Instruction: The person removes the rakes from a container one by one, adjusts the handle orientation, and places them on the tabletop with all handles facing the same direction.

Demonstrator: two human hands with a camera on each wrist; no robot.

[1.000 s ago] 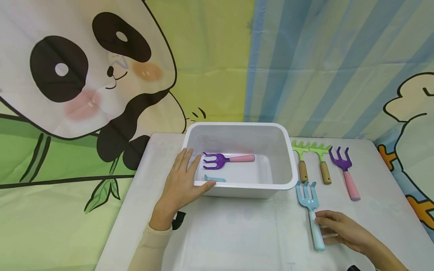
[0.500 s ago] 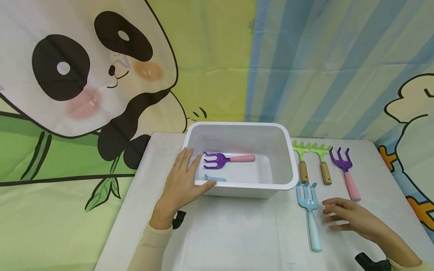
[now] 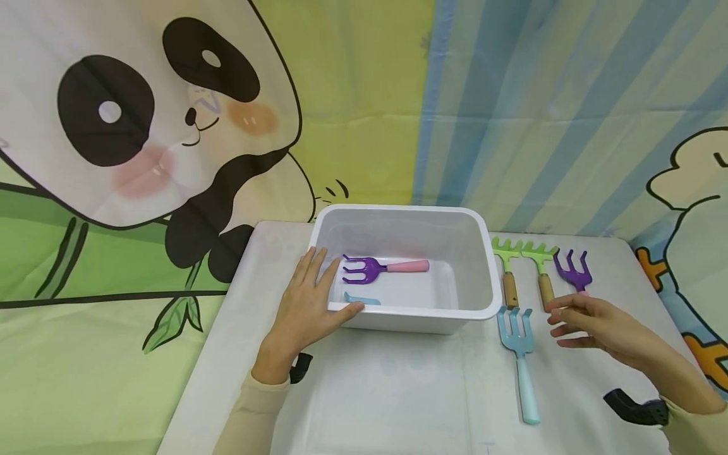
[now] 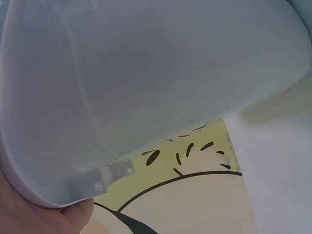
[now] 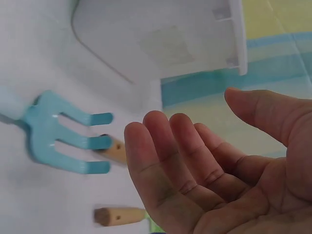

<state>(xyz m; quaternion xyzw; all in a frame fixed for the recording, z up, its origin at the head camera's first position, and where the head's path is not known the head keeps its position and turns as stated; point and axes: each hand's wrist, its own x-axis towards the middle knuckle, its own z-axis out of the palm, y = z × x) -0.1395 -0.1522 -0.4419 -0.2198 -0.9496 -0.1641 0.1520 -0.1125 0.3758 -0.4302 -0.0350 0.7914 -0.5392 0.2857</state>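
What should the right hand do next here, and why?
Probably lower onto the purple fork's handle and grip it. The right hand hovers open over that handle, holding nothing, while the left hand rests on the white tub's rim, where another purple fork already lies.

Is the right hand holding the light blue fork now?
No: in the head view the right hand hovers open above the table, and the light blue fork lies apart from it, untouched.
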